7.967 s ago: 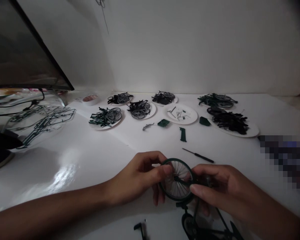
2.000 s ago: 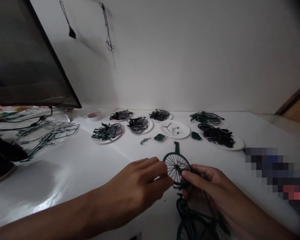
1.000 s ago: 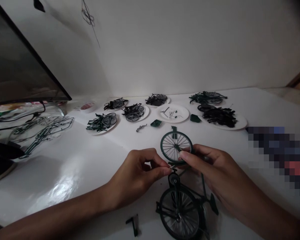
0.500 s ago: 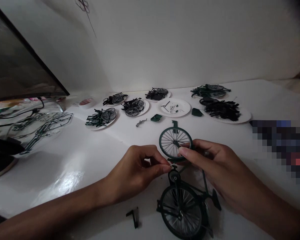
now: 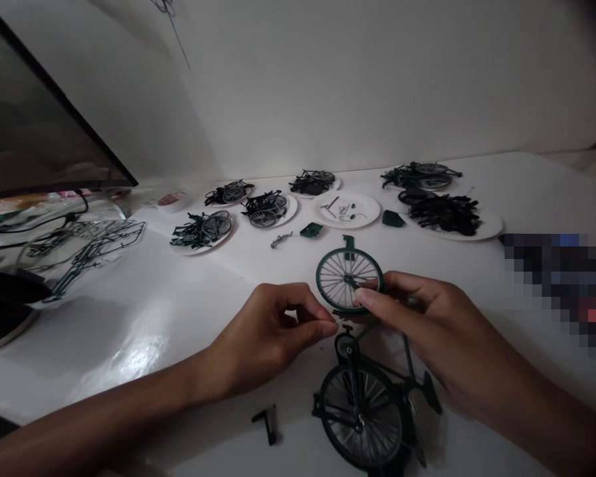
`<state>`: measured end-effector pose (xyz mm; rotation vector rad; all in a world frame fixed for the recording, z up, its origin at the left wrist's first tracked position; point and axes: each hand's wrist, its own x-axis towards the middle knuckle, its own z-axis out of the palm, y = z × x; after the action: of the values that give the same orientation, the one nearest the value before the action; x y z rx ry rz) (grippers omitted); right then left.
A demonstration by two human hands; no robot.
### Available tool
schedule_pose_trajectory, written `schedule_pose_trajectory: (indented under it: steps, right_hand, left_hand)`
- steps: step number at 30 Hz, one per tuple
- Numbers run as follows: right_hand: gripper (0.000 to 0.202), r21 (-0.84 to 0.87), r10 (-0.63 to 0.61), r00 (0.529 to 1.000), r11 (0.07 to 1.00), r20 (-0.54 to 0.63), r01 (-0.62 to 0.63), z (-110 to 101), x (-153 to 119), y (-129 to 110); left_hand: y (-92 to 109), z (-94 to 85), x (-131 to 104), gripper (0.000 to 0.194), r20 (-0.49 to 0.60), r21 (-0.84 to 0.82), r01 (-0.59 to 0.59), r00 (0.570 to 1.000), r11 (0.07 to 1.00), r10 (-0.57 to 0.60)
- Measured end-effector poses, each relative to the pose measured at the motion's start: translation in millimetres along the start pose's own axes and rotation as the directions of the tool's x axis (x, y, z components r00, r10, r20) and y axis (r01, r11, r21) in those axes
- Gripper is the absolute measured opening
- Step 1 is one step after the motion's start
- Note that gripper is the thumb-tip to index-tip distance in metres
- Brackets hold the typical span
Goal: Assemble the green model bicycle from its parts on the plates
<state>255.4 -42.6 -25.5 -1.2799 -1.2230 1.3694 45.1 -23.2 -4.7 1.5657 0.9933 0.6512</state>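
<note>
Left hand (image 5: 283, 334): shifted, front wheel (image 5: 348, 279) now just beyond; sliver (image 5: 340, 320) pinched
Right hand (image 5: 422, 318): model bicycle (image 5: 348, 350) clasped
Sliver: apparently worked on

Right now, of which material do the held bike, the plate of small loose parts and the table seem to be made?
Bike: probably mostly plastic, dull dark green, by its moulded-looking parts.
Plate: perhaps paper or foam, matte white, showing no glare.
Table: smooth, glossy white, by the bright glare at left; laminate or plastic sheet, I cannot tell.

Plates (image 5: 370, 211) behind bicycle (image 5: 365, 364), screen (image 5: 34, 119) at left
</note>
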Motion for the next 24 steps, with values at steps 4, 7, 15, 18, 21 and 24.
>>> schedule_pose_trajectory:
  steps: [4, 7, 15, 18, 21, 24]
  right_hand:
    - [0.026, -0.025, -0.003, 1.000, 1.000, 0.002, 0.003, 0.5, 0.7, -1.7]
    - [0.029, -0.033, 0.000, 1.000, 0.999, 0.005, 0.001, 0.5, 1.2, -1.4]
    - [0.025, -0.046, -0.003, 1.000, 0.999, 0.008, 0.004, 0.2, -0.4, -2.8]
    - [0.028, -0.060, -0.009, 1.000, 0.998, 0.006, 0.009, 0.5, -0.3, -3.4]
    - [0.028, -0.092, -0.015, 1.000, 0.996, 0.000, 0.014, 1.4, 0.2, -4.6]
    - [0.024, -0.148, -0.020, 1.000, 0.989, 0.004, 0.021, 2.8, -0.5, -7.6]
  left_hand:
    - [0.6, 0.8, 0.1, 0.012, -0.007, 0.021, -0.006, 1.000, 1.000, 0.007]
    - [0.7, 0.7, 0.0, 0.012, -0.018, 0.031, -0.012, 1.000, 0.999, 0.013]
    - [2.0, -1.0, -2.0, 0.010, -0.002, 0.061, -0.012, 1.000, 0.998, 0.012]
    - [1.4, -0.9, -1.8, 0.010, -0.006, 0.088, -0.007, 1.000, 0.996, 0.007]
    - [-0.3, -1.1, -1.8, 0.011, -0.019, 0.131, -0.023, 0.999, 0.991, 0.026]
    - [-2.3, -1.9, -2.5, 0.010, -0.039, 0.199, -0.079, 0.995, 0.977, 0.089]
